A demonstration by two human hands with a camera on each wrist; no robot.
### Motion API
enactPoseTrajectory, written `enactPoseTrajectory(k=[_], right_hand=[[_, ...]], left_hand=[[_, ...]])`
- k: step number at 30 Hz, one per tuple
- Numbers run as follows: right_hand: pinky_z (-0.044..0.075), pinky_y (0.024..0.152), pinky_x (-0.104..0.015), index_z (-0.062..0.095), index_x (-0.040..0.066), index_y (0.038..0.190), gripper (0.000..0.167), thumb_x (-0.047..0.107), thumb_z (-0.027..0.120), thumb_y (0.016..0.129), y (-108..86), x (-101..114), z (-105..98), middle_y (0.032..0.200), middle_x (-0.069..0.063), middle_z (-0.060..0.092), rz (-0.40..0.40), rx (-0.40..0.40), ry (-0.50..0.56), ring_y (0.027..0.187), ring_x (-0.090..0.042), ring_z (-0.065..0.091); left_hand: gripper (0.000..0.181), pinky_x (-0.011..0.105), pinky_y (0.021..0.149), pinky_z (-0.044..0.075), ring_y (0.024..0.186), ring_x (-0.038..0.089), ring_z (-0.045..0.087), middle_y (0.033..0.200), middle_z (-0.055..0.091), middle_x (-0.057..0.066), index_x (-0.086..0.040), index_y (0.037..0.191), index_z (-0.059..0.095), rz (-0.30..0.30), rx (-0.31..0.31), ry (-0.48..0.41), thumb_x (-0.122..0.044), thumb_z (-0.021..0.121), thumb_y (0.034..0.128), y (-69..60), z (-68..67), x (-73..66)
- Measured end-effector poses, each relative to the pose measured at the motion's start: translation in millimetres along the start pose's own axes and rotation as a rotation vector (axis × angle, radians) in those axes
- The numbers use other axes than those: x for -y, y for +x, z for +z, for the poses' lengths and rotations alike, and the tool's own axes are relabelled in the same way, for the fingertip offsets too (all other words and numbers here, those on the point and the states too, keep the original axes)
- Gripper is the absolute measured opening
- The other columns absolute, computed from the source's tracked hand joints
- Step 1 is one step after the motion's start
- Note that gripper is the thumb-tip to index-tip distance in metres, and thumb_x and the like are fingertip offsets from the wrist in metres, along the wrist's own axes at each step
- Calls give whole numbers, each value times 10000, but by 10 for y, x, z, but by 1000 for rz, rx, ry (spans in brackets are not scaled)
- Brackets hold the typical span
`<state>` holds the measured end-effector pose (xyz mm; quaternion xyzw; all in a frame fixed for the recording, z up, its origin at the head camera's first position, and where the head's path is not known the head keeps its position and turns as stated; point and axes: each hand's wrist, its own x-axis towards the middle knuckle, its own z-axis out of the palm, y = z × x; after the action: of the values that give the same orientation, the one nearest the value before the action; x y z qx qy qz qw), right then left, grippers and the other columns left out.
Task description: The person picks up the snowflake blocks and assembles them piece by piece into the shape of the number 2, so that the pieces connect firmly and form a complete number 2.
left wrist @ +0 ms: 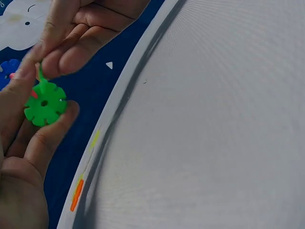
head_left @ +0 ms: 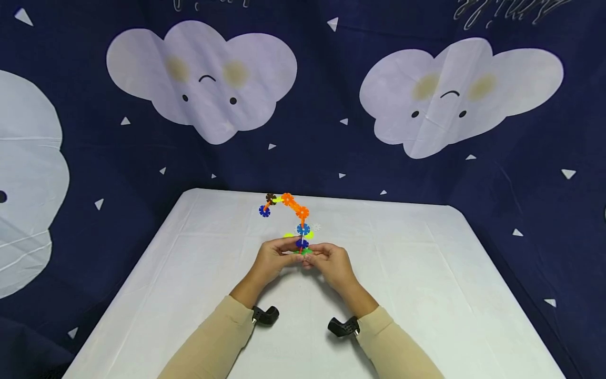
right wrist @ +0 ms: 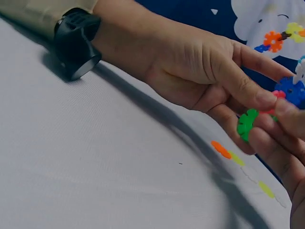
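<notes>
Tan sleeves (head_left: 210, 337) lie nearest the head camera, running up your forearms past the black wrist cameras (head_left: 344, 327) to the work between your hands. You hold a chain of notched discs (head_left: 302, 212) over the middle of the table, above its surface. Its low end is at your fingertips; from there it climbs through dark blue and light blue to orange, then arches over to your left through yellow and brown to a blue disc at the tip. Your left hand (head_left: 274, 259) pinches that low end with thumb and fingers closed; your right hand (head_left: 334, 265) does likewise from the other side, its thumb by a red disc. You have a green disc (left wrist: 45, 102) among your fingers there; which finger bears on which disc, I cannot fully tell. Beyond your hands, loose orange, yellow and white discs (right wrist: 220, 149) lie in a row on the white table (head_left: 402, 295). Behind it hangs a navy backdrop (head_left: 326, 79) with pale clouds and small white triangles.
</notes>
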<state>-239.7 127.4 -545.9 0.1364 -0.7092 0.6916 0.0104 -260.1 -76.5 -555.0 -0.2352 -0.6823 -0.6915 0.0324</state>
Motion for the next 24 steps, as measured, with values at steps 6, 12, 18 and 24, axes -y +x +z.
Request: enactPoseTrajectory(k=[6, 12, 18, 24], right_hand=[[629, 772, -430, 656, -171, 1207, 262, -114, 708, 956, 6, -2, -27, 955, -231, 737, 10, 9, 88, 797, -274, 769], [626, 785, -440, 655, -179, 1202, 261, -151, 694, 945, -6, 18, -35, 971, -271, 716, 22, 3, 142, 797, -252, 763], [625, 778, -439, 651, -203, 1191, 263, -152, 704, 938, -11, -5, -25, 983, -314, 714, -6, -19, 166, 776, -227, 759], [629, 770, -416, 648, -208, 1187, 255, -158, 692, 941, -16, -17, -10, 992, -331, 710, -23, -20, 201, 787, -240, 764]], left_hand=[[487, 313, 810, 615, 1060, 338, 718, 1151, 741, 213, 81, 1329, 671, -61, -25, -73, 123, 809, 864, 15, 5, 3], [379, 318, 817, 614, 1019, 377, 713, 1177, 727, 220, 132, 1215, 710, -108, -9, -70, 132, 817, 852, 13, 6, -5], [406, 367, 924, 586, 1165, 375, 660, 1260, 710, 176, 82, 1265, 709, -122, 27, -54, 57, 833, 879, 18, 1, -8], [395, 399, 951, 574, 1172, 266, 662, 1245, 728, 136, 39, 1299, 713, -141, 44, -19, -3, 816, 920, 20, -9, 10]])
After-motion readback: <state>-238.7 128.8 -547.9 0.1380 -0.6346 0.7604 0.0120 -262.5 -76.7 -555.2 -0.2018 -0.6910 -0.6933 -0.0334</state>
